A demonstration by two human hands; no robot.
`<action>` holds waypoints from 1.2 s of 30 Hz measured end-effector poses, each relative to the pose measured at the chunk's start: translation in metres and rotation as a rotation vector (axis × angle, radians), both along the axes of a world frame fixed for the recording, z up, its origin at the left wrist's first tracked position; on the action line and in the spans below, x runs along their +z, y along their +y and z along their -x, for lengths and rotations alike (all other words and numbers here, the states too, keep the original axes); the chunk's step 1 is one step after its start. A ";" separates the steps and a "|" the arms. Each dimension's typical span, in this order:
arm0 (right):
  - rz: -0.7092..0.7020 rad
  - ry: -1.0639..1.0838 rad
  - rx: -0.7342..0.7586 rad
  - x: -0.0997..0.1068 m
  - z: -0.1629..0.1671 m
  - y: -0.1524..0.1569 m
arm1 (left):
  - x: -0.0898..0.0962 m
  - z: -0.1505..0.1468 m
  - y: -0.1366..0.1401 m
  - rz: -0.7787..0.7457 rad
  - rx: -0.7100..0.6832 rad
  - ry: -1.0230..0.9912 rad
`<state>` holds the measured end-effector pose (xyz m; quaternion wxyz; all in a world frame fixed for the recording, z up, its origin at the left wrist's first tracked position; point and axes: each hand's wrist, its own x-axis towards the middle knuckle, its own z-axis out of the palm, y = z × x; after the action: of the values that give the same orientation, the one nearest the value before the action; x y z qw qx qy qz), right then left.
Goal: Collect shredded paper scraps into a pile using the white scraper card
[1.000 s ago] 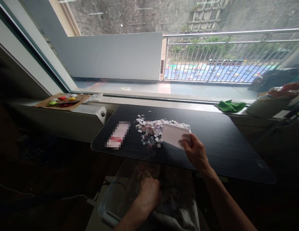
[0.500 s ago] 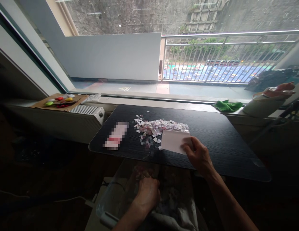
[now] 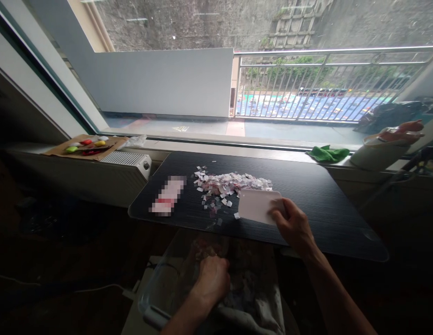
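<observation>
My right hand (image 3: 296, 226) grips a flat white card (image 3: 256, 205) by its right end, thumb on the face turned to me. The card stands tilted at the near right side of a heap of small white and pinkish paper pieces (image 3: 225, 183) on the black table (image 3: 328, 209). Several loose pieces lie in front of the heap. Below the table's front edge my left hand (image 3: 212, 279) is closed over a clear plastic bin (image 3: 144, 295) with more pieces in it. What its fingers hold is hidden from me.
A blurred-out pink and red strip (image 3: 169, 196) lies on the table's left. Behind are a window sill with a green cloth (image 3: 328, 154) and a pale bucket (image 3: 373, 153). A radiator (image 3: 127, 163) and a cardboard piece with coloured items (image 3: 85, 146) are at the left.
My right hand has moved the card slightly to the right, away from the loose pieces in front. My left hand stays closed in nearly the same place.
</observation>
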<state>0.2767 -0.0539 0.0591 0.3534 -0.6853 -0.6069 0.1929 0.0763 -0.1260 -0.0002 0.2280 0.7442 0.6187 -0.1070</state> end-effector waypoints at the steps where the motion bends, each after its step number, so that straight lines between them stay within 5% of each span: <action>1: -0.009 0.001 -0.002 0.001 0.000 0.000 | 0.000 0.000 0.000 -0.005 -0.001 0.000; 11: -0.104 -0.123 -0.046 0.002 0.001 -0.005 | 0.012 0.004 -0.005 0.014 0.003 0.045; 21: -0.290 -0.245 0.090 0.008 0.003 -0.014 | 0.011 0.020 -0.010 -0.024 0.057 0.038; 30: -0.219 -0.219 0.039 0.005 0.001 -0.009 | 0.011 0.030 -0.004 -0.003 0.082 0.051; 36: -0.069 -0.064 0.135 0.003 0.000 -0.008 | 0.008 0.026 -0.003 0.036 0.076 0.075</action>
<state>0.2771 -0.0623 0.0619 0.3436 -0.6359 -0.6689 0.1733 0.0508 -0.1288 0.0081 0.2221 0.7112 0.6527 -0.1373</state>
